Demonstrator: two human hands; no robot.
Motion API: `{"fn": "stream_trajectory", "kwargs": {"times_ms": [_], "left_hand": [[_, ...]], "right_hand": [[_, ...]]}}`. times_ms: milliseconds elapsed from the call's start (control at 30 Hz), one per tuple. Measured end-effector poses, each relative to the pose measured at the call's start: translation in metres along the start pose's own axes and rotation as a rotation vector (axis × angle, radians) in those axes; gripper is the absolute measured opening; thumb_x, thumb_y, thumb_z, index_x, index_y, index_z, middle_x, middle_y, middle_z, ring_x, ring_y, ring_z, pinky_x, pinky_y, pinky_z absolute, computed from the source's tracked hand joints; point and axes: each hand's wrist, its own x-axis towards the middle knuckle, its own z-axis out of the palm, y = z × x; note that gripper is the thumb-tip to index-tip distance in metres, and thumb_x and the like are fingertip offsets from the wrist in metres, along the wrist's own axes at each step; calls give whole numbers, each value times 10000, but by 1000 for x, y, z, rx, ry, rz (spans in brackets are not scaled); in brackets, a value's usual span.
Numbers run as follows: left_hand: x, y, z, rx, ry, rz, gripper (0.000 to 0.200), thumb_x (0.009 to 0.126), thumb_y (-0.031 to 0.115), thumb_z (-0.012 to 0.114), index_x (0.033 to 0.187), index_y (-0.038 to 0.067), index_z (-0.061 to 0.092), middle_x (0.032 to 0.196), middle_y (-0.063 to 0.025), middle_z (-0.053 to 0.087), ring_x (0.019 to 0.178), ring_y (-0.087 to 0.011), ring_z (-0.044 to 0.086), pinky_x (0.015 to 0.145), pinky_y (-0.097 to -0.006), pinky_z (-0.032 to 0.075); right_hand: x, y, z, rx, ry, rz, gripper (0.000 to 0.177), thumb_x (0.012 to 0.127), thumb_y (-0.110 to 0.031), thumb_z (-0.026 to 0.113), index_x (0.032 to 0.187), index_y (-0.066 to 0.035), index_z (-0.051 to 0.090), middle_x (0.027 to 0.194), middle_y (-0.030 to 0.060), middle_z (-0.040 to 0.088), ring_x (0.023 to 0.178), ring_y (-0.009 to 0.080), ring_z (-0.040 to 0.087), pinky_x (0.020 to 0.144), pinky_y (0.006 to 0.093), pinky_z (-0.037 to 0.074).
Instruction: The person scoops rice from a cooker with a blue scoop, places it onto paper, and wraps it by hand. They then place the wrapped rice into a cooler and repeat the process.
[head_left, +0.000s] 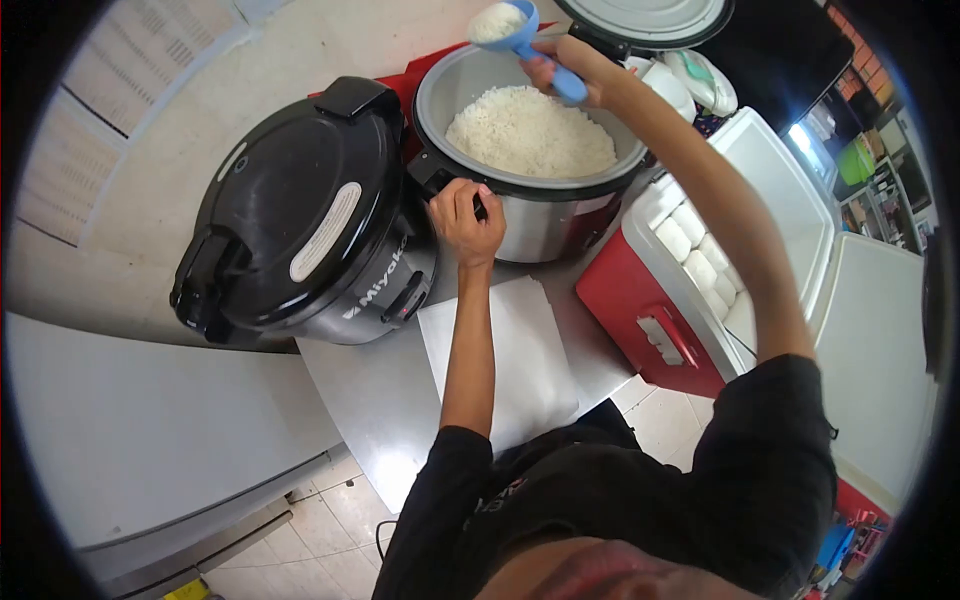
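My right hand [567, 72] is closed round the handle of a blue rice scoop [522, 38], raised over the far rim of a large rice cooker [560, 222]. White rice [495, 22] fills the scoop's bowl. Inside the cooker's grey pot lies a mound of cooked rice [530, 130]. With its fingers wrapped round the cooker's black front handle [480, 206], my left hand [467, 222] is at the near side. The cooker's lid [650, 15] stands raised at the back.
A closed black Miyako rice cooker [290, 220] stands at the left. White paper sheets [510, 350] lie on the metal table [370, 410]. At the right, a red cooler box [650, 320] with its lid up holds several wrapped white packets [690, 245].
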Motion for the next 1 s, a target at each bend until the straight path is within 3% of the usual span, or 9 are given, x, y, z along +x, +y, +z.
{"fn": "stream_trajectory", "kwargs": {"times_ms": [167, 300, 333, 400, 467, 633, 833, 900, 1000], "left_hand": [[-6, 30, -42, -270, -153, -203, 319, 838, 23, 536, 1146, -28, 472, 1271, -195, 414, 1176, -362, 431, 1016, -456, 335], [-90, 50, -119, -237, -400, -319, 249, 789, 2, 553, 1038, 6, 552, 1205, -157, 503, 1100, -328, 508, 949, -407, 390], [-119, 54, -144, -219, -559, -396, 220, 782, 22, 571, 1002, 38, 578, 1115, -108, 560, 1029, -300, 551, 914, -386, 405], [-168, 58, -199, -119, -828, -328, 219, 779, 37, 581, 997, 42, 581, 1104, -81, 570, 1008, -284, 562, 885, -381, 414], [-202, 65, -243, -74, -878, -410, 244, 777, 60, 594, 1019, 32, 585, 1166, -92, 562, 1045, -285, 553, 906, -396, 408], [-234, 82, -284, 67, -1083, -410, 303, 811, 149, 602, 1098, 51, 587, 1337, -122, 472, 1276, -300, 400, 1025, -440, 326], [-243, 76, -283, 45, -1141, -344, 300, 807, 182, 646, 1081, 68, 597, 1272, -109, 508, 1246, -293, 421, 996, -425, 343], [-249, 72, -286, 5, -1176, -379, 299, 805, 187, 656, 1074, 69, 602, 1238, -104, 525, 1219, -284, 445, 976, -419, 356], [-249, 76, -296, -48, -1324, -390, 269, 804, 187, 666, 1042, 71, 618, 1169, -90, 550, 1153, -273, 487, 941, -409, 374]], "right_hand": [[-25, 11, 30, 386, -195, 41, 226, 979, -198, 392, 844, -17, 380, 670, 5, 400, 517, 61, 409, 434, 160, 398], [-101, 81, 57, 558, -404, -108, 200, 984, -195, 364, 969, -12, 441, 713, 8, 430, 573, 53, 457, 448, 169, 434], [-114, 105, 44, 683, -767, 37, 254, 948, -171, 441, 1089, 37, 473, 823, 88, 523, 725, 148, 567, 604, 261, 518], [-173, 148, 52, 702, -510, 170, 269, 986, -234, 384, 862, 5, 388, 689, 17, 406, 499, 55, 402, 397, 163, 381], [-193, 231, 12, 705, -620, 302, 228, 981, -227, 401, 955, -2, 432, 740, 32, 432, 466, 55, 355, 363, 166, 313], [-251, 368, -18, 661, -51, 505, 207, 973, -275, 434, 1087, -105, 460, 691, 4, 449, 440, 48, 341, 363, 186, 319], [-239, 403, -33, -489, 309, 179, 459, 943, -243, 511, 1384, -208, 387, 712, 33, 523, 484, 141, 499, 401, 287, 391], [-232, 419, -45, -1312, 75, -626, 573, 903, -165, 537, 1429, -271, 337, 777, 80, 585, 553, 238, 598, 452, 351, 473], [-239, 428, -43, -1678, -124, -402, 597, 866, -125, 538, 1405, -314, 366, 834, 109, 600, 613, 292, 625, 522, 400, 525]]}}
